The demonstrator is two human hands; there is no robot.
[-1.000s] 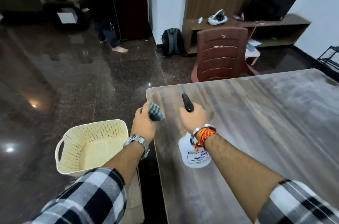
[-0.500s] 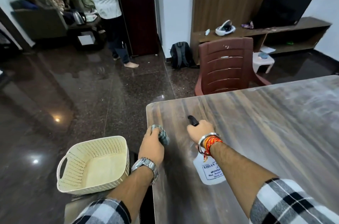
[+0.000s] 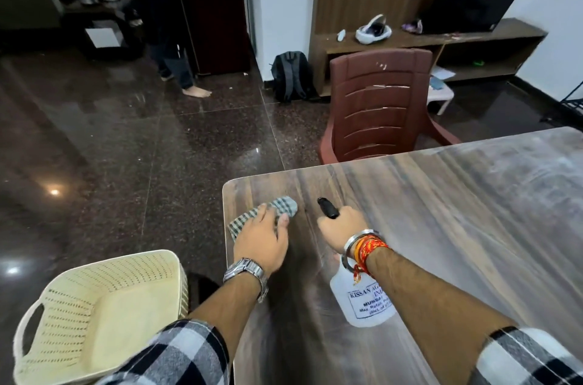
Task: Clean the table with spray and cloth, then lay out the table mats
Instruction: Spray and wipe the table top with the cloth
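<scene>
A person in a black-and-white checked shirt leans over the near left corner of a wooden table [image 3: 441,227], both hands at work on its surface. The left hand [image 3: 262,242], a metal watch [image 3: 244,272] at the wrist, lies palm-down with fingers spread flat over a checked cloth [image 3: 268,214], pressing it onto the tabletop just inside the table's left edge; the cloth shows beyond the fingertips and to the left of the hand. Just to the right, apart from the cloth, the right hand [image 3: 342,231] is closed around the neck of a white spray bottle [image 3: 366,299], its black nozzle [image 3: 328,208] pointing away across the table and slightly left. The bottle's labelled body hangs below the wrist, beside a metal bangle and red threads [image 3: 362,247]; whether its base touches the table cannot be told. To the left of the table, below the left forearm, sits a cream perforated basket [image 3: 79,315]. A brown plastic chair [image 3: 381,107] stands at the table's far side. Across the dark polished floor [image 3: 126,148], a backpack [image 3: 291,77] leans against the wall, and another person [image 3: 157,6] stands barefoot in the background.
</scene>
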